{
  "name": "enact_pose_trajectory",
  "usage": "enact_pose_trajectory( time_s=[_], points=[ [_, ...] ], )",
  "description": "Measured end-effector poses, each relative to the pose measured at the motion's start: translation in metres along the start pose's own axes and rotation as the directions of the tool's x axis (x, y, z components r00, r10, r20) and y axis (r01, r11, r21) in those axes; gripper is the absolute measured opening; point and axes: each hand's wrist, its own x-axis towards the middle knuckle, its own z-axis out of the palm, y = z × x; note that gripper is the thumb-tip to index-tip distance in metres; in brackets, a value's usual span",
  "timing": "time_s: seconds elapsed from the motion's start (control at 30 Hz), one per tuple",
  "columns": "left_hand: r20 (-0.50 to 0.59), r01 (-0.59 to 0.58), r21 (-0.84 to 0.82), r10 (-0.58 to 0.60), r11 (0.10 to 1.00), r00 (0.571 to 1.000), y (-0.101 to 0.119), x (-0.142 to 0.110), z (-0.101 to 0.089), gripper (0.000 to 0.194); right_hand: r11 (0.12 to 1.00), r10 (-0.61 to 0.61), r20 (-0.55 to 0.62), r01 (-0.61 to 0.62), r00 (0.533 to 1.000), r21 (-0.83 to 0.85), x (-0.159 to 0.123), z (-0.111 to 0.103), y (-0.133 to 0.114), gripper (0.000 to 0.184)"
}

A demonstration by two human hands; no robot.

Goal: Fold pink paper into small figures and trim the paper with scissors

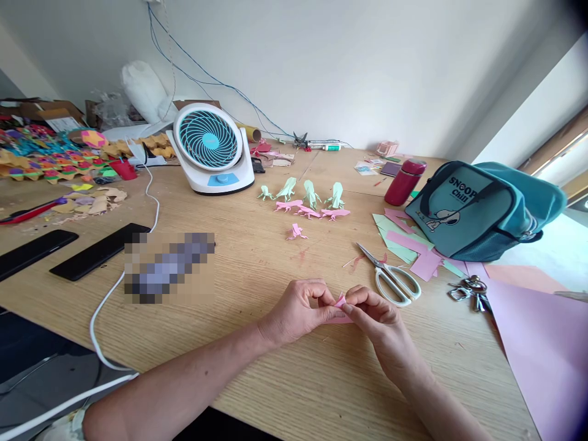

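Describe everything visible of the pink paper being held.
The pink paper is a small, plain piece, seemingly partly folded: a narrow peak rises between the left hand and right hand, and a flatter part shows below. Both pinch it over the table, hiding much of it; whether it touches the surface is unclear.

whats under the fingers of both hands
Pink paper, pinched by the left hand and right hand, peeks out over the wooden table; the part beneath them is covered.
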Motion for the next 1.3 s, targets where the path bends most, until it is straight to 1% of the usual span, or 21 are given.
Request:
enact_pose_trajectory(
  time_s=[0.13, 0.23, 0.37, 0.47, 0.53, 0.63, 0.7, 0.8, 0.93, 1.03, 1.13, 1.23, 1.3],
  points=[
    [0.001, -0.011, -0.028, 0.011, 1.000, 1.000, 0.000, 0.000, 0.003, 0.035, 1.000, -0.012, -0.003, 0.012, 1.000, 0.010, -0.001, 0.001, -0.001, 0.019],
    [0.001, -0.028, -0.039, 0.028, 0.999, 1.000, 0.002, 0.000, 0.005, 0.031, 0.999, -0.039, -0.002, 0.039, 0.999, 0.021, -0.002, 0.001, -0.002, 0.019],
    [0.023, 0.025, -0.036, -0.024, 0.999, 0.999, 0.007, 0.000, 0.006, 0.030, 0.997, -0.065, -0.047, 0.067, 0.997, 0.048, -0.003, -0.005, -0.006, 0.015],
    [0.018, 0.072, -0.058, -0.071, 0.996, 0.997, 0.006, 0.001, 0.004, 0.032, 0.995, -0.095, -0.097, 0.095, 0.991, -0.005, -0.002, -0.011, -0.009, 0.013],
    [0.004, 0.100, -0.091, -0.100, 0.991, 0.995, 0.002, 0.002, 0.001, 0.031, 0.991, -0.099, -0.074, 0.092, 0.992, -0.094, -0.001, -0.014, -0.008, 0.017],
    [-0.024, 0.113, -0.153, -0.117, 0.982, 0.993, -0.004, 0.004, -0.002, 0.029, 0.974, -0.037, 0.039, 0.045, 0.999, -0.221, 0.001, -0.014, -0.004, 0.024],
    [-0.022, 0.109, -0.178, -0.114, 0.978, 0.993, -0.006, 0.005, -0.003, 0.028, 0.958, -0.005, 0.090, 0.031, 0.996, -0.286, 0.002, -0.011, -0.001, 0.026],
    [0.001, 0.127, -0.184, -0.129, 0.975, 0.992, -0.003, 0.005, -0.003, 0.026, 0.935, -0.022, 0.094, 0.054, 0.995, -0.351, 0.001, -0.006, 0.001, 0.029],
    [0.011, 0.143, -0.161, -0.143, 0.976, 0.990, 0.003, 0.004, -0.001, 0.025, 0.912, -0.029, 0.077, 0.058, 0.997, -0.407, 0.000, -0.002, 0.004, 0.031],
    [-0.001, 0.102, -0.116, -0.103, 0.988, 0.995, 0.005, 0.002, 0.000, 0.024, 0.901, -0.023, 0.093, 0.062, 0.995, -0.430, -0.001, -0.002, 0.008, 0.029],
    [0.002, 0.075, -0.082, -0.075, 0.994, 0.997, 0.004, 0.002, 0.000, 0.021, 0.911, -0.028, 0.117, 0.073, 0.993, -0.406, -0.001, -0.003, 0.011, 0.027],
    [-0.029, 0.053, -0.046, -0.054, 0.998, 0.998, 0.004, 0.003, -0.002, 0.017, 0.911, -0.025, 0.129, 0.075, 0.991, -0.406, -0.002, -0.002, 0.012, 0.029],
    [-0.051, 0.030, -0.061, -0.033, 0.998, 0.998, 0.005, 0.004, -0.004, 0.018, 0.910, -0.012, 0.139, 0.069, 0.990, -0.410, -0.003, -0.002, 0.013, 0.031]
  ],
)
